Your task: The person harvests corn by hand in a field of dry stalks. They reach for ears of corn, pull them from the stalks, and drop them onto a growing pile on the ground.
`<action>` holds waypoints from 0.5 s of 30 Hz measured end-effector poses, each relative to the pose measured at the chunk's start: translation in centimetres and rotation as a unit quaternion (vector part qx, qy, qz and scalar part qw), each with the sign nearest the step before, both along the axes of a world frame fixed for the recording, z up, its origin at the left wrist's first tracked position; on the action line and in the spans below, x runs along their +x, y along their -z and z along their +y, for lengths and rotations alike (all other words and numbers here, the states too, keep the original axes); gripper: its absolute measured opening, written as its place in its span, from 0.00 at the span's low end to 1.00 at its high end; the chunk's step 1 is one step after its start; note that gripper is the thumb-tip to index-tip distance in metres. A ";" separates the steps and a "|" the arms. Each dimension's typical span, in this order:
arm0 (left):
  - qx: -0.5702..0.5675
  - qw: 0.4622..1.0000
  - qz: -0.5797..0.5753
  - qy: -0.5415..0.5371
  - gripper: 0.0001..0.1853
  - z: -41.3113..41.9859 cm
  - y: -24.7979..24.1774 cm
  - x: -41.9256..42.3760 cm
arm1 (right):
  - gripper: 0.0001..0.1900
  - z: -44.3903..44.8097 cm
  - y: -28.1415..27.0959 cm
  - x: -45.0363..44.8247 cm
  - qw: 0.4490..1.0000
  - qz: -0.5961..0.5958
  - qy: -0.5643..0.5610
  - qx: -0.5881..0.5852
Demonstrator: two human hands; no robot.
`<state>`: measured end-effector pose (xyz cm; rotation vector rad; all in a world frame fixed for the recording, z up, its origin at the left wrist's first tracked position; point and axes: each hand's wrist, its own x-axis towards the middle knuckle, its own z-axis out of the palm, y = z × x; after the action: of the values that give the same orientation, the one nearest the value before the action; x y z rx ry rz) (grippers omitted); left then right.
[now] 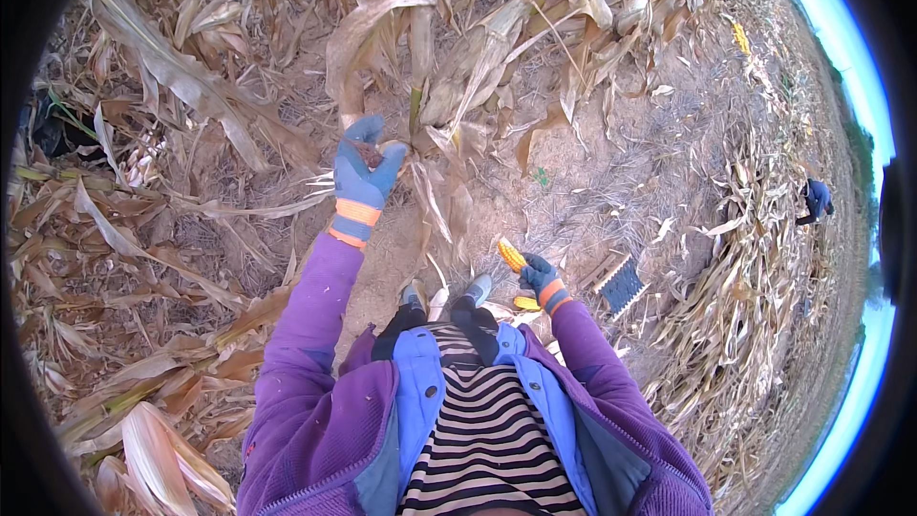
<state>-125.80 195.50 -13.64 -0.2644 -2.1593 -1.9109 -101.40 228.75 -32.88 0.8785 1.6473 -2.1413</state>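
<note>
My right hand (539, 274), in a dark glove with an orange-banded cuff, is shut on a husked yellow corn cob (511, 255) and holds it low over the ground in front of my right side. My left hand (367, 161), in a matching glove, reaches forward with thumb and fingers curved apart. A small reddish-brown patch shows between them; whether it is held is unclear. Just beyond stands a corn stalk (421, 36), green at the top, with dry leaves. A dry husked ear (476, 61) hangs beside it. Another yellow cob (526, 303) lies below my right hand.
A dark blue panel with toothed edges (622, 287) lies on the soil to the right. Beyond it runs a heap of dry corn stalks (716, 315). Farther off are a bent person (815, 201) and some yellow cobs (740, 38). Dry husks (154, 451) litter the left.
</note>
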 end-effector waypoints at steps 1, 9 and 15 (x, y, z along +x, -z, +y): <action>-0.022 0.999 0.039 0.005 0.31 1.0 -1.0 -0.6 | 0.21 1.0 0.7 2.5 0.999 -0.032 0.020 0.021; 0.295 0.932 -0.187 0.096 0.25 8.1 7.4 -9.0 | 0.31 2.9 1.0 12.3 0.844 -0.224 -0.294 0.389; 0.302 0.915 -0.200 0.177 0.17 9.9 6.5 -8.6 | 0.13 -1.9 -22.6 -11.2 0.703 0.343 -0.086 0.616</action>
<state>-134.37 205.37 -20.17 -0.1556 -1.6665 -2.9480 -112.65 226.87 -10.33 0.0071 3.4441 -0.9634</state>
